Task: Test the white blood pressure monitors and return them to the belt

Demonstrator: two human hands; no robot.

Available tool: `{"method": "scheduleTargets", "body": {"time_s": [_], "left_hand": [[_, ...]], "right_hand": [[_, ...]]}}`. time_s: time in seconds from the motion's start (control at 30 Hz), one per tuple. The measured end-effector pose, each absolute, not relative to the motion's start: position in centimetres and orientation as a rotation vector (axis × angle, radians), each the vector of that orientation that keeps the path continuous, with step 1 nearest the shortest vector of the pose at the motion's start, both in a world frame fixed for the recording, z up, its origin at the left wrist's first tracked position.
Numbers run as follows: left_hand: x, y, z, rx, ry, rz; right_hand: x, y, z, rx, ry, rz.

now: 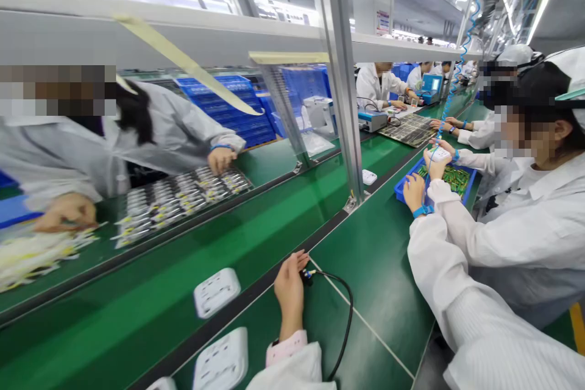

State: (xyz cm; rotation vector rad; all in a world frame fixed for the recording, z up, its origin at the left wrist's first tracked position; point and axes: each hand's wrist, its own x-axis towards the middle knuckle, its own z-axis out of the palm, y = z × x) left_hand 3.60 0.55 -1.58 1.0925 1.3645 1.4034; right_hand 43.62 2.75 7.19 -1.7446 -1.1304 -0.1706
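My left hand [289, 286] is raised over the near green bench, its fingers closed about the dark end of a black cable [350, 311]. A small blue and yellow bit shows at that end; its exact kind is hidden by my fingers. The cable loops down to the bottom edge. My right hand [414, 194], with a blue wristband, reaches out to the near left rim of a blue bin [400, 187]. Its fingers look stretched and apart, with nothing visible in them. Small green and yellow parts [457, 178] fill the bin.
White socket-like units lie on the green belt [217, 292] and the near bench [221, 359]. A metal post [338, 73] rises beside the belt. At right, a co-worker's hands [437, 161] hold a white unit over the bin. Across the belt another person handles metal parts [183, 198].
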Motion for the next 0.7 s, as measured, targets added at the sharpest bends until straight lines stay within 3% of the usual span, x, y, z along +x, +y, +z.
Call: {"method": "scheduleTargets", "body": {"time_s": [0.13,0.3,0.4,0.7], "left_hand": [[4.2,-0.5,-1.2,1.237,1.383,1.366],[5.0,-1.6,-0.6,1.322,1.351,1.348],[5.2,-1.9,-0.3,1.349,1.354,1.349],[5.4,-2.2,0.0,1.450,1.391,1.326]], "right_hand": [[37.0,1.8,2.3,-1.586,-1.164,-0.142],[32.2,0.7,-1.9,-1.339,-1.518,0.347],[32.1,0.8,-3.1,-1.268,-1.695,0.503],[33.0,2.1,-4.2,-1.228,-1.723,0.533]]}}
